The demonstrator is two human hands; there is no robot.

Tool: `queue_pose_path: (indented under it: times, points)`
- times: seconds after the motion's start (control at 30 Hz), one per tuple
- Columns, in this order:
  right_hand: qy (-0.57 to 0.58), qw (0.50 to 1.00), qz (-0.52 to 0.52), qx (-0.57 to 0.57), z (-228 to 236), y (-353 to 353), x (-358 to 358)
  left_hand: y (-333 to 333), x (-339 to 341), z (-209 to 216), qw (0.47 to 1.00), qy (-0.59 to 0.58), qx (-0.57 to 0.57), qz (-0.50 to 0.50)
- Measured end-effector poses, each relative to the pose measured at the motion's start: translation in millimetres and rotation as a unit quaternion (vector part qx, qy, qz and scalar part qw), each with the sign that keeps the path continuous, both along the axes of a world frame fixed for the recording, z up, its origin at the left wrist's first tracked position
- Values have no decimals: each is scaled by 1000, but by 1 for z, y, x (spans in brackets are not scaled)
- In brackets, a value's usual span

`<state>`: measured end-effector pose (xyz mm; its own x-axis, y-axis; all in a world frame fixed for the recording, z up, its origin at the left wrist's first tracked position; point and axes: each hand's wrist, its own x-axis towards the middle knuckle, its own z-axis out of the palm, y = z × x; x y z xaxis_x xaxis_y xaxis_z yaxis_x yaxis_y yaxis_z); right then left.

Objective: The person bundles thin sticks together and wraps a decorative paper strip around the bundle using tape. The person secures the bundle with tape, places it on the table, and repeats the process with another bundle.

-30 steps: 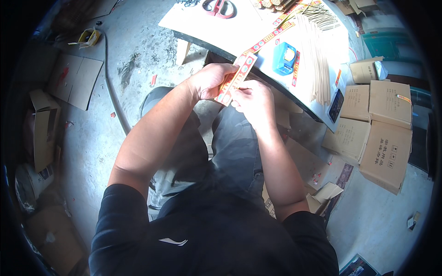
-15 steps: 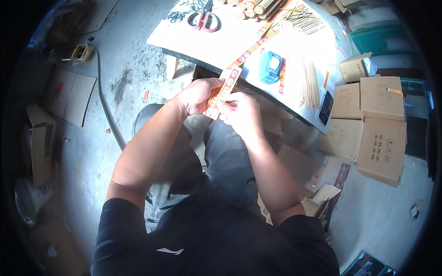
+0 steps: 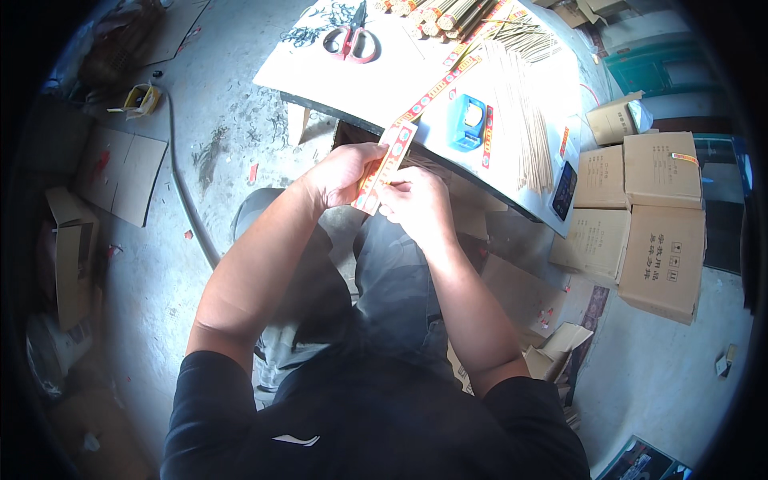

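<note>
My left hand point(image 3: 342, 174) and my right hand point(image 3: 416, 202) both grip the near end of a long red-and-yellow printed paper strip point(image 3: 386, 166), held over my lap. The rest of the strip point(image 3: 438, 86) runs away over the white table point(image 3: 336, 76). On the table lie a blue tape dispenser point(image 3: 466, 122), red-handled scissors point(image 3: 352, 40), a spread of thin pale sticks point(image 3: 524, 112) and bundles of sticks point(image 3: 436, 12) at the far edge.
A dark phone point(image 3: 564, 190) lies at the table's right edge. Stacked cardboard boxes point(image 3: 648, 216) stand to the right. Flattened cartons point(image 3: 120, 172) and a hose point(image 3: 188, 208) lie on the concrete floor to the left.
The view has shifted so the table and hands sit lower and nearer. Both hands keep hold of the strip's end, working it between the fingers.
</note>
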<state>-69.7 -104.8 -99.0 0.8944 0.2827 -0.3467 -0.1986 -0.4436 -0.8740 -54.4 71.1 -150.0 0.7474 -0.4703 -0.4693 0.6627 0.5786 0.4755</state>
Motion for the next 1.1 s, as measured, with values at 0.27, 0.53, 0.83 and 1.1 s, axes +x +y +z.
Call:
queue_pose_path:
  times: [0.27,0.53,0.83,1.1]
  points:
    - [59,987,-48,140,2,-17,-1,5,0,-4,999,-17,25,-32]
    - [-10,974,-191,122,25,-131,57,-1,-2,6,987,-47,154,-27]
    - [-116,989,-36,-82,24,-61,57,9,-10,18,964,-69,249,-61]
    - [243,937,-10,252,-25,0,65,21,-24,16,975,-82,198,-55]
